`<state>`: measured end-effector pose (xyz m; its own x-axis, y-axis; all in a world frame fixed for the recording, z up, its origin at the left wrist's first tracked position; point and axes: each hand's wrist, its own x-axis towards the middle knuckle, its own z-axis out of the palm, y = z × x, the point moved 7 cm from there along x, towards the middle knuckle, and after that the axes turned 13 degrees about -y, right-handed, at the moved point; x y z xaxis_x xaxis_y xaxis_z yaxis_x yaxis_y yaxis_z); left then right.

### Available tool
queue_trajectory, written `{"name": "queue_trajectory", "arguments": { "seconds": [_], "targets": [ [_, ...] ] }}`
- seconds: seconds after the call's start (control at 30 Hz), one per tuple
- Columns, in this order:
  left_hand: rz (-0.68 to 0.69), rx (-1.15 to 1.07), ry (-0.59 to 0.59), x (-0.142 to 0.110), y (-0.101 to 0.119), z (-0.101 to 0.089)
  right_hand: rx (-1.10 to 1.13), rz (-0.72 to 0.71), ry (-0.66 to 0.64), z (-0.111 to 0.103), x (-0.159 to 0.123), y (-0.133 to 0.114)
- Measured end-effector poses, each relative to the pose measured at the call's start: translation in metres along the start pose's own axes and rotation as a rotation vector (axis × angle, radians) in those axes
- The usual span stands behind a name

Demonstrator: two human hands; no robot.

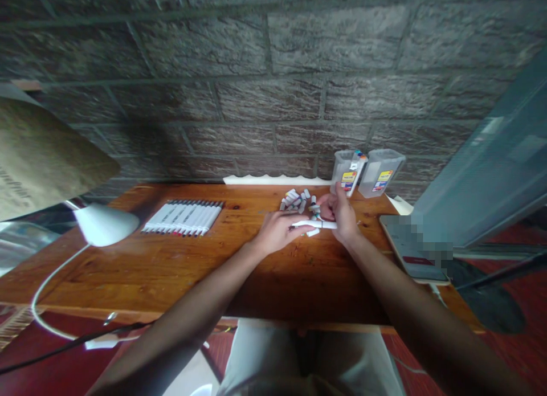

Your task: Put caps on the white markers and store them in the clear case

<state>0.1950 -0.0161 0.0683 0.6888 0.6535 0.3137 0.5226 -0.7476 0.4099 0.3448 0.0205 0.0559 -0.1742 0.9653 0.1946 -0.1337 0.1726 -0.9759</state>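
Observation:
A white marker point(314, 224) lies level in my left hand point(277, 229), whose fingers are closed round its left end. My right hand point(344, 216) is at the marker's other end, thumb raised and fingers curled inward. What those fingers grip, if anything, I cannot make out. Just beyond both hands is a small heap of white marker caps point(294, 200), some with coloured ends. Another loose white cap point(313, 232) rests on the wood just below the marker.
A row of white markers point(183, 218) lies left on the wooden table point(239, 270). Two clear plastic containers point(382, 172) stand at the back right, the nearer one holding a few items. A tablet-like device point(410, 248) lies right; a lamp point(105, 225) stands left. Behind is a brick wall.

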Motion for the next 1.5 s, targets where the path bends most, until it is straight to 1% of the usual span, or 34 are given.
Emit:
{"name": "queue_trajectory", "arguments": {
  "seconds": [0.17, 0.33, 0.43, 0.53, 0.6, 0.7, 0.77, 0.83, 0.87, 0.93, 1.03, 1.1, 1.17, 1.23, 1.4, 1.5],
  "targets": [
    [-0.017, 0.069, 0.009, -0.001, -0.001, -0.001, -0.077, 0.002, -0.019, 0.006, -0.002, 0.003],
    [0.015, -0.055, -0.020, 0.002, -0.001, -0.001, -0.102, 0.015, -0.038, 0.010, -0.004, -0.007],
    [0.009, -0.073, 0.003, 0.006, -0.005, -0.007, -0.091, -0.014, 0.023, 0.003, 0.000, -0.012],
    [-0.052, -0.018, 0.034, 0.007, -0.017, -0.012, -0.188, -0.033, 0.084, -0.006, 0.002, -0.010],
    [-0.101, -0.003, 0.046, 0.006, -0.027, -0.014, -0.300, -0.014, 0.041, -0.005, 0.003, -0.004],
    [-0.113, -0.074, 0.073, 0.003, -0.036, -0.018, -0.445, 0.032, -0.107, 0.005, 0.000, 0.005],
    [-0.084, -0.177, 0.108, 0.002, -0.038, -0.021, -0.494, 0.026, -0.160, 0.009, -0.002, 0.006],
    [-0.070, -0.314, 0.143, 0.003, -0.039, -0.026, -0.519, 0.000, -0.160, 0.010, -0.002, 0.003],
    [-0.085, -0.393, 0.166, 0.003, -0.042, -0.028, -0.518, -0.003, -0.157, 0.009, -0.002, 0.003],
    [-0.159, -0.572, 0.232, 0.003, -0.051, -0.033, -0.483, 0.015, -0.178, 0.010, -0.001, 0.004],
    [-0.283, -0.866, 0.327, 0.001, -0.068, -0.036, -0.392, 0.049, -0.270, 0.019, -0.003, 0.006],
    [-0.318, -1.052, 0.355, 0.000, -0.075, -0.036, -0.371, 0.043, -0.328, 0.027, -0.006, 0.004],
    [-0.324, -1.213, 0.372, -0.001, -0.079, -0.036, -0.377, 0.022, -0.363, 0.034, -0.010, 0.000],
    [-0.311, -1.350, 0.365, -0.002, -0.079, -0.037, -0.387, -0.006, -0.397, 0.039, -0.012, -0.005],
    [-0.306, -1.562, 0.234, -0.003, -0.072, -0.034, -0.438, -0.082, -0.482, 0.045, -0.015, -0.010],
    [-0.340, -1.629, 0.254, -0.004, -0.072, -0.032, -0.519, -0.137, -0.492, 0.048, -0.016, -0.009]
  ]
}}
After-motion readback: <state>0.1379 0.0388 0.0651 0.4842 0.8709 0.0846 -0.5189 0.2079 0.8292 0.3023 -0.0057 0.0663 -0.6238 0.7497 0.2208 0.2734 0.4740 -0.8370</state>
